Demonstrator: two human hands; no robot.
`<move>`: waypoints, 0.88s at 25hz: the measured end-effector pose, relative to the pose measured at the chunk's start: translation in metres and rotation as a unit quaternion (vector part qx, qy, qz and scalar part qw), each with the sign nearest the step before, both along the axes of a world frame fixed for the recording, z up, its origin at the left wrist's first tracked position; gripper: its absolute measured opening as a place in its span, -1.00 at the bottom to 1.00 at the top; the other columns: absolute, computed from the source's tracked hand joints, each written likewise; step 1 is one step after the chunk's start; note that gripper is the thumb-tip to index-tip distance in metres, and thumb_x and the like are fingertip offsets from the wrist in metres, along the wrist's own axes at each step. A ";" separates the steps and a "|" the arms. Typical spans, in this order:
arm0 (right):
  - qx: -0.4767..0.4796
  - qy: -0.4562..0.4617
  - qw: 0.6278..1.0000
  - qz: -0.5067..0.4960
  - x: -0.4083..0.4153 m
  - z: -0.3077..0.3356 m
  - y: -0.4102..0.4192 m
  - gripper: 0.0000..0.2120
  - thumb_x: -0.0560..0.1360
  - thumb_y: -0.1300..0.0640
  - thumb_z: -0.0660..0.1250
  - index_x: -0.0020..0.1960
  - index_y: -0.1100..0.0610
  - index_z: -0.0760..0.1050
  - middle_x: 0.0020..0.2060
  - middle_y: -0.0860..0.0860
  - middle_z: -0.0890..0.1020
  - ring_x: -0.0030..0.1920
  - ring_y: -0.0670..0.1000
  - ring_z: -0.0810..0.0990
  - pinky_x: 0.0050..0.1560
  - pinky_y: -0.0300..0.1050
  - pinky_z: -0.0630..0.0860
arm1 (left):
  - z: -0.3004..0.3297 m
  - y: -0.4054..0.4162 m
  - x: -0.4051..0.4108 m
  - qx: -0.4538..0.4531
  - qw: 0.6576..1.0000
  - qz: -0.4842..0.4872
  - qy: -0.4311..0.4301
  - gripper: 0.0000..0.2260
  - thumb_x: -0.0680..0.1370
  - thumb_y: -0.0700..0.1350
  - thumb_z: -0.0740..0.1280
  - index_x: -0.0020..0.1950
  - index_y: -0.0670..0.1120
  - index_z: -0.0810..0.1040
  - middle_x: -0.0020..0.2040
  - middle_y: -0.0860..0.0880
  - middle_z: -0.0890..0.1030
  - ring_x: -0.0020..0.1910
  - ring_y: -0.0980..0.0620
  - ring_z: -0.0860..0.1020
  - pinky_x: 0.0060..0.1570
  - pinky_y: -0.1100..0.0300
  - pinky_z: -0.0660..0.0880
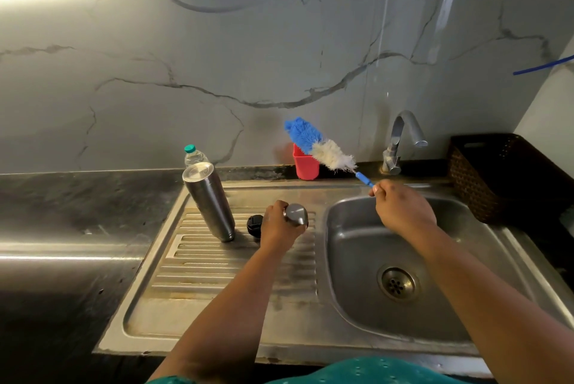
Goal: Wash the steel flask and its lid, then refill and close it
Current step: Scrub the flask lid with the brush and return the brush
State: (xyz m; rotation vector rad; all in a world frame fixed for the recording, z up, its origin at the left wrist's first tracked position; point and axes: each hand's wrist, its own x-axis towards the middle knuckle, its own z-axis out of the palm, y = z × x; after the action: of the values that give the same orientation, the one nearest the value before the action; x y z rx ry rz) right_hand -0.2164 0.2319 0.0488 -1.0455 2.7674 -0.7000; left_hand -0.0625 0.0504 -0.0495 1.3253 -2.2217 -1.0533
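Sink edge: the steel sink [335,203] has its bowl on my right and a ribbed drainboard [217,265] on my left; a raised rim runs all round.
Open room: the bowl holds nothing but the drain [397,283]; the near ribs of the drainboard lie bare.
Back edge: a red holder [306,164] and the tap [400,141] stand along the wall, with a dark woven basket [484,175] at the far right.
Flask: the steel flask [209,202] stands inverted on the far ribs, a plastic bottle [194,155] just behind it.
Inner stopper: a black stopper [255,223] sits between flask and my left hand.
Left hand: my left hand [279,225] curls round the steel lid [297,215] on the drainboard.
Right hand: my right hand [403,209], over the bowl's far rim, grips the handle of the bottle brush [320,147], bristles angled up and leftward above the holder.
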 end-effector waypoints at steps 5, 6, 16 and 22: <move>0.004 -0.011 1.000 -0.015 -0.005 -0.008 -0.001 -0.71 0.64 0.02 0.05 0.14 0.06 0.51 -0.13 -0.02 0.54 -0.15 0.01 0.51 -0.20 -0.08 0.41 | -0.018 -0.004 0.003 -0.020 0.997 -0.021 -0.066 -0.51 0.42 -0.14 0.54 0.25 -0.15 0.41 0.23 -0.11 0.45 0.16 -0.08 0.47 0.14 0.15 0.38; 0.007 -0.013 1.000 -0.018 -0.007 -0.010 -0.001 -0.70 0.64 0.01 0.04 0.15 0.07 0.51 -0.14 -0.02 0.54 -0.15 0.01 0.51 -0.20 -0.07 0.41 | -0.020 -0.005 0.003 -0.019 0.997 -0.018 -0.066 -0.52 0.42 -0.14 0.53 0.25 -0.16 0.42 0.24 -0.12 0.46 0.18 -0.09 0.47 0.16 0.14 0.38; 0.020 0.002 1.000 -0.018 -0.018 -0.017 0.000 -0.68 0.65 -0.01 0.04 0.14 0.09 0.51 -0.13 0.04 0.59 -0.16 0.05 0.53 -0.16 0.00 0.50 | -0.025 0.000 0.002 -0.048 0.995 -0.018 -0.085 -0.43 0.46 -0.12 0.50 0.38 -0.17 0.34 0.34 -0.11 0.38 0.34 -0.10 0.37 0.33 0.12 0.32; 0.068 0.275 0.959 -0.011 -0.032 0.046 -0.012 -0.83 0.59 0.11 0.19 -0.01 0.10 0.55 -0.17 0.06 0.55 -0.20 0.05 0.51 -0.37 -0.08 0.38 | 0.017 -0.014 -0.017 -0.145 0.987 -0.035 -0.064 -0.59 0.53 -0.01 0.43 0.32 -0.11 0.47 0.28 -0.08 0.43 0.34 -0.09 0.33 0.29 0.12 0.30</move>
State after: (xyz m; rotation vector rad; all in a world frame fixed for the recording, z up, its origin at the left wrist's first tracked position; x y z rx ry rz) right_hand -0.2482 0.2198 0.0947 -1.3514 3.2247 -0.2310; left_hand -0.0790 0.0361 -0.0323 1.2240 -2.4193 -0.6484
